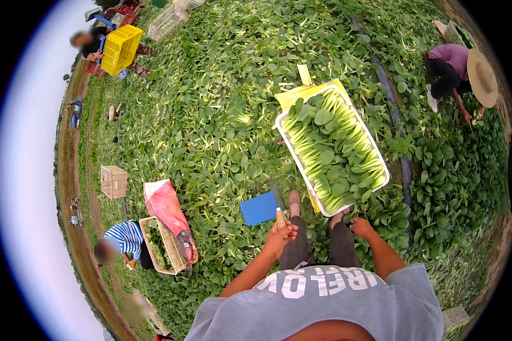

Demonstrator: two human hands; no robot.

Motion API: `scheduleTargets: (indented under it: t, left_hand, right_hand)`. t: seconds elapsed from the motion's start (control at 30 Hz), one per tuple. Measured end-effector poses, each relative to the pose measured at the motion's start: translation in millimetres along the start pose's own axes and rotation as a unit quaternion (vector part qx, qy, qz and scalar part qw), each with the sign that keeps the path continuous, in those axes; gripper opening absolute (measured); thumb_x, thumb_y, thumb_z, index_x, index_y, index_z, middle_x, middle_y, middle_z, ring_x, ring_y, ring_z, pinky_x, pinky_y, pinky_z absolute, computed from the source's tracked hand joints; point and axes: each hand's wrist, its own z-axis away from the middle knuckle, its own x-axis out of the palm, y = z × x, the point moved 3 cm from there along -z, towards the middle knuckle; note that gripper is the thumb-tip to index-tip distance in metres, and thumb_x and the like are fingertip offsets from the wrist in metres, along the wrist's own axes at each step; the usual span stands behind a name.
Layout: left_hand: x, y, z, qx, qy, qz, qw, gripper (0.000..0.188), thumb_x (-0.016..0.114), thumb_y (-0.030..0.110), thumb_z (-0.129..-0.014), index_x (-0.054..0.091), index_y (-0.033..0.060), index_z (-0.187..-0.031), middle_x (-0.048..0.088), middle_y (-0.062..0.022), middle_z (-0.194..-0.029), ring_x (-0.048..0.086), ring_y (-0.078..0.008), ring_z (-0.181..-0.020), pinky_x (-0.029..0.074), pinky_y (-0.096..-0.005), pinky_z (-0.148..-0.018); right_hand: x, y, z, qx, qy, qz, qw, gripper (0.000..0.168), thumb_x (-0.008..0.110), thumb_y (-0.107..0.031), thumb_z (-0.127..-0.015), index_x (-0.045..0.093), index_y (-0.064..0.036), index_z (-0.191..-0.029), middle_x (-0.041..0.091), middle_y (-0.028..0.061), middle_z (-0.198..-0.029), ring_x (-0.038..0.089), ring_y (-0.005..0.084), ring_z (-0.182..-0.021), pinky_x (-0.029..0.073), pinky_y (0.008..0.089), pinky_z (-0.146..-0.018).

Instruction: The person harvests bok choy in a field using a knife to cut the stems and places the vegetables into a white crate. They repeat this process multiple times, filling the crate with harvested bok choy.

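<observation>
My left hand (283,234) is closed around the pale wooden handle of a bladed hand tool (280,217); its blurred metal blade points away from me. Beside the blade, a flat blue rectangular piece (258,208) lies over the greens. My right hand (360,227), its fingers curled and nothing visible in it, hangs just off the near right corner of a white-rimmed crate (296,164). Neat rows of leafy greens with pale stems, like bok choy (335,147), fill that crate. Yellow material (292,97) shows at the crate's far end and under its edge.
A dark hose or plastic strip (386,85) runs past the crate, with dense standing greens (439,192) to its right. A straw-hatted person (452,64) crouches at right. At left, a striped-shirted person (126,238) bends by a beige crate (177,255); another person holds a yellow crate (121,49).
</observation>
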Motion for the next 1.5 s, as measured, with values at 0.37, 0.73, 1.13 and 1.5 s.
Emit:
scheduleTargets:
  t: [0.37,0.73,1.13,1.5]
  left_hand:
    - [-8.0,-19.5,-3.1,-0.019,0.023,-0.031,0.999,0.025,0.051,0.003,-0.085,0.046,0.0057,-0.109,0.062,-0.0103,-0.096,0.058,-0.0148,-0.076,0.049,-0.0294,-0.070]
    - [-50.5,-87.5,-9.0,-0.105,0.079,-0.097,0.986,0.029,0.058,0.007,-0.084,0.045,0.0082,-0.110,0.063,-0.0071,-0.087,0.059,-0.0139,-0.067,0.049,-0.0268,-0.059]
    - [-112.4,-187.4,-71.0,-0.227,0.055,-0.235,0.944,0.023,0.058,0.007,-0.083,0.043,0.0067,-0.101,0.062,-0.0087,-0.081,0.059,-0.0139,-0.061,0.049,-0.0248,-0.053]
    - [-128.3,-182.2,-86.4,-0.221,0.071,-0.208,0.950,0.017,0.051,0.011,-0.086,0.042,0.0057,-0.100,0.062,-0.0102,-0.077,0.059,-0.0141,-0.056,0.047,-0.0243,-0.046]
  right_hand:
    - [8.7,-1.2,4.6,-0.005,-0.040,-0.041,0.998,0.030,0.062,-0.017,-0.077,0.059,0.000,-0.101,0.065,0.0132,-0.084,0.063,0.0248,-0.076,0.049,0.0351,-0.070]
    - [11.3,17.0,-16.6,-0.001,-0.016,-0.028,0.999,0.027,0.061,-0.018,-0.074,0.061,-0.004,-0.097,0.064,0.0156,-0.092,0.061,0.0317,-0.084,0.048,0.0378,-0.075]
    - [25.2,58.8,-78.2,0.036,0.040,-0.060,0.997,0.027,0.059,-0.016,-0.077,0.059,0.000,-0.099,0.064,0.0161,-0.092,0.061,0.0313,-0.086,0.047,0.0381,-0.076]
    - [24.2,-33.4,-114.8,-0.110,0.107,0.056,0.987,0.034,0.051,-0.023,-0.085,0.053,-0.006,-0.115,0.052,0.0156,-0.118,0.051,0.0327,-0.107,0.042,0.0415,-0.089]
